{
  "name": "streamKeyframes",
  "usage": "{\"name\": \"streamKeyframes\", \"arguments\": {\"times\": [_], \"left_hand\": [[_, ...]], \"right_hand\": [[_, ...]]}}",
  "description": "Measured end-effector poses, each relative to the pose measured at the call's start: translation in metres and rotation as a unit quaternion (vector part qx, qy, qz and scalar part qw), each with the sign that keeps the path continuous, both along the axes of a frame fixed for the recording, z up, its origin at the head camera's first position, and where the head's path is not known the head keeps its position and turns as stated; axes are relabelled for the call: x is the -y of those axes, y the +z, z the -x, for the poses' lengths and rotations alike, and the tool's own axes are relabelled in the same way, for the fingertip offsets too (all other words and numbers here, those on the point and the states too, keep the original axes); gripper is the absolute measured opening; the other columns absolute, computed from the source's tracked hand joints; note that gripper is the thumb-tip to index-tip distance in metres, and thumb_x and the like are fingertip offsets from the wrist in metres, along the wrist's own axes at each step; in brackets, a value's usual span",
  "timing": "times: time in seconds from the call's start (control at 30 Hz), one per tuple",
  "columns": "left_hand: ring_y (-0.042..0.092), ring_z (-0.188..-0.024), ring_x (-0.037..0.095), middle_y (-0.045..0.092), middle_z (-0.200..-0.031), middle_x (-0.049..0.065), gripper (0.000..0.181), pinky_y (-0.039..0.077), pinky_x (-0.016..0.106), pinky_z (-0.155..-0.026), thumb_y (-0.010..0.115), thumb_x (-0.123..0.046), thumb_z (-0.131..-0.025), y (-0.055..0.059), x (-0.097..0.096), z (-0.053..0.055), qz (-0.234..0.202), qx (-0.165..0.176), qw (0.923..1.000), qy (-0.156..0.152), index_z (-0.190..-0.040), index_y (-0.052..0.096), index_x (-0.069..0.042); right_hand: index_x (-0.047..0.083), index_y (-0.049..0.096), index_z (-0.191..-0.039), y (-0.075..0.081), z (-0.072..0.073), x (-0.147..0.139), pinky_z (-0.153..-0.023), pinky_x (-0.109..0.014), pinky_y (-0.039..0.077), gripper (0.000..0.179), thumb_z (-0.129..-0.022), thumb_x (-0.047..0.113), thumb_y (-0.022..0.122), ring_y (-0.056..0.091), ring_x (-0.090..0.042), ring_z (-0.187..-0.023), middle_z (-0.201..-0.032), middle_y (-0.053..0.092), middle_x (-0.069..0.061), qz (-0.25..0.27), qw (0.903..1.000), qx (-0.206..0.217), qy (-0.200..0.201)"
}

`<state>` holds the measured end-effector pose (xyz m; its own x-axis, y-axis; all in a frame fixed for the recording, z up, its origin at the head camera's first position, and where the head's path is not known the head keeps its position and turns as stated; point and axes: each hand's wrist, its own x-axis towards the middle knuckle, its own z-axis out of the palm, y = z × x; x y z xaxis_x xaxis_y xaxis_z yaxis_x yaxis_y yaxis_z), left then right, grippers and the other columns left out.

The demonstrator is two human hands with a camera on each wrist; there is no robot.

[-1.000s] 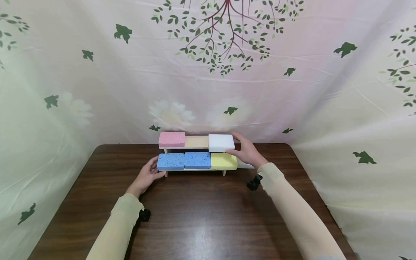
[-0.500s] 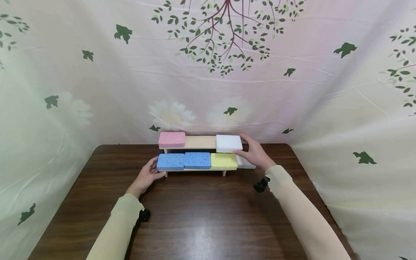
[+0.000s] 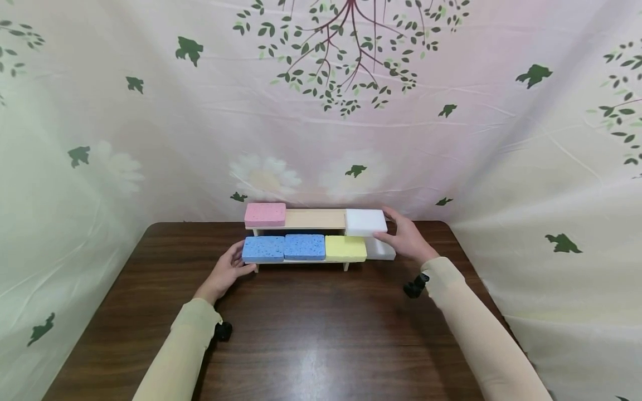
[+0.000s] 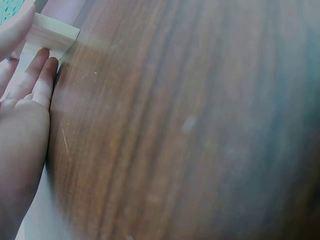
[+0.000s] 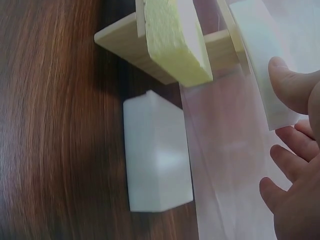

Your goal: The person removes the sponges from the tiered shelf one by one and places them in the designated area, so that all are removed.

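A small two-step wooden rack point(image 3: 315, 219) stands at the back of the table. My left hand point(image 3: 224, 272) holds its left end, thumb in front; in the left wrist view, fingertips lie against the pale wooden leg point(image 4: 52, 35). My right hand point(image 3: 405, 238) grips a white sponge block point(image 3: 365, 222) at the upper step's right end, thumb on its front, other fingers behind. The block juts past the step's end. A pink sponge point(image 3: 265, 215) sits on the upper step's left end. Two blue sponges point(image 3: 304, 247) and a yellow sponge point(image 3: 345, 249) fill the lower step.
Another white block point(image 5: 157, 152) lies on the dark wooden table point(image 3: 311, 323), right of the rack and partly hidden behind the yellow sponge in the head view. A printed cloth point(image 3: 301, 139) hangs close behind the rack and along both sides.
My right hand has slid the white sponge block to the right along the upper step, baring more wood between it and the pink sponge. My left hand has stayed put.
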<state>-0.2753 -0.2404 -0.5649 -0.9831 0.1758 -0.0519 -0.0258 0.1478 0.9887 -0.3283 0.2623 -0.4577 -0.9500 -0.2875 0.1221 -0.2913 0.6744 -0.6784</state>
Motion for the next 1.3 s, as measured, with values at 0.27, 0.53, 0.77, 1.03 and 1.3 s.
{"name": "streamKeyframes", "arguments": {"times": [0.27,0.53,0.77,1.03,1.3], "left_hand": [[0.032,-0.156,0.037,0.037,-0.165,0.022,0.089,0.023,0.054,-0.128,0.078,-0.008,-0.095,-0.001,0.000,0.000,0.004,0.003,1.0000,0.004,-0.166,0.024,-0.008],[0.030,-0.156,0.038,0.035,-0.167,0.023,0.088,0.022,0.055,-0.128,0.077,-0.008,-0.096,-0.001,0.001,0.000,0.013,0.002,0.9999,0.004,-0.167,0.023,-0.008],[0.029,-0.157,0.039,0.033,-0.168,0.022,0.090,0.023,0.056,-0.127,0.078,-0.011,-0.096,0.000,0.000,0.000,0.013,0.000,0.9999,0.002,-0.167,0.023,-0.008],[0.029,-0.156,0.039,0.034,-0.167,0.022,0.089,0.022,0.055,-0.128,0.078,-0.009,-0.096,-0.001,0.001,0.002,0.009,-0.001,1.0000,0.003,-0.166,0.024,-0.008],[0.030,-0.156,0.039,0.035,-0.167,0.023,0.089,0.023,0.056,-0.127,0.078,-0.009,-0.095,-0.002,0.001,0.002,0.009,-0.002,1.0000,-0.001,-0.166,0.024,-0.008]], "right_hand": [[-0.002,0.027,-0.164,-0.002,-0.002,-0.016,-0.118,-0.062,0.039,0.085,-0.099,0.025,0.076,0.043,-0.045,-0.146,-0.161,0.042,-0.026,-0.001,0.9999,0.003,-0.014],[-0.002,0.022,-0.165,-0.006,-0.003,-0.034,-0.118,-0.062,0.038,0.086,-0.101,0.021,0.074,0.040,-0.048,-0.148,-0.162,0.038,-0.029,0.004,0.9995,0.013,-0.029],[-0.004,0.024,-0.163,-0.008,-0.004,-0.047,-0.115,-0.062,0.042,0.083,-0.100,0.016,0.074,0.046,-0.049,-0.143,-0.160,0.041,-0.031,0.010,0.9992,0.007,-0.038],[-0.002,0.026,-0.163,-0.014,-0.004,-0.059,-0.114,-0.063,0.043,0.078,-0.101,0.012,0.072,0.047,-0.048,-0.142,-0.160,0.041,-0.030,0.017,0.9984,0.016,-0.051],[-0.004,0.026,-0.163,-0.021,-0.006,-0.070,-0.116,-0.064,0.040,0.077,-0.101,0.007,0.071,0.045,-0.051,-0.143,-0.159,0.039,-0.033,0.028,0.9968,0.022,-0.072]]}}
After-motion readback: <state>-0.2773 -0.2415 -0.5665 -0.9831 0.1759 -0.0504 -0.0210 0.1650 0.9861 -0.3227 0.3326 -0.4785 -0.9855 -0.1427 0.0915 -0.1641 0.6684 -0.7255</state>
